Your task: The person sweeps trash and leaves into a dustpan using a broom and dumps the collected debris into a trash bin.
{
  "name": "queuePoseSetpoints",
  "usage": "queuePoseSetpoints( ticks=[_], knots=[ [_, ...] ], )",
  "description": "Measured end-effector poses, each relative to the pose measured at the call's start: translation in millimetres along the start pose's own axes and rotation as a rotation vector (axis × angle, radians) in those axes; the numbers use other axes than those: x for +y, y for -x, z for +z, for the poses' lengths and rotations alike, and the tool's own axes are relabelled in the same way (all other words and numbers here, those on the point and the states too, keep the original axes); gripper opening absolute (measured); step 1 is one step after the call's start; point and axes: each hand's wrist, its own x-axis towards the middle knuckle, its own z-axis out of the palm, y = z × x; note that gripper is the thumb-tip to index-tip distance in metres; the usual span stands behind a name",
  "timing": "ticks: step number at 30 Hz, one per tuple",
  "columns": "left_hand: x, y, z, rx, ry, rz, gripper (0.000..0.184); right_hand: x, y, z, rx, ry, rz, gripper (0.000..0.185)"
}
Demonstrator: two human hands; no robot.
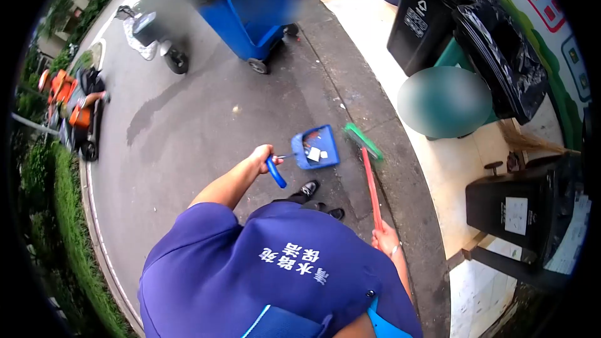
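My left hand (pixel 261 157) is closed round the handle of a blue dustpan (pixel 327 143), whose curved blue grip (pixel 276 173) sticks out below the fingers. Pale scraps and small bits of litter lie inside the pan. In my right hand (pixel 385 238) is the red stick (pixel 372 191) of a broom. Its green head (pixel 363 141) is on the pavement, just right of the dustpan and apart from it.
A blue wheeled bin (pixel 241 25) stands ahead, with a parked scooter (pixel 150 35) to its left. A person in orange (pixel 61 87) is on a vehicle at far left. Black bins (pixel 418 22) line the right side, and another black bin (pixel 510 206) stands nearer.
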Motion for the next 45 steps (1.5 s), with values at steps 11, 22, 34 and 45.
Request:
queuePoseSetpoints(
  ticks=[11, 22, 34, 45],
  knots=[
    [58, -45, -40, 0.031, 0.243, -0.015, 0.011, -136, -128, 92, -0.175, 0.526, -0.202, 0.035],
    [169, -104, -29, -0.024, 0.179, -0.138, 0.012, -163, -194, 119, -0.177, 0.165, 0.164, 0.022],
    [190, -104, -43, -0.013, 0.05, -0.316, 0.02, -180, -112, 148, -0.028, -0.092, 0.296, 0.045],
    [191, -118, -17, -0.054, -0.036, -0.257, 0.016, -167, -54, 149, -0.15, -0.491, 0.311, 0.039]
  ],
)
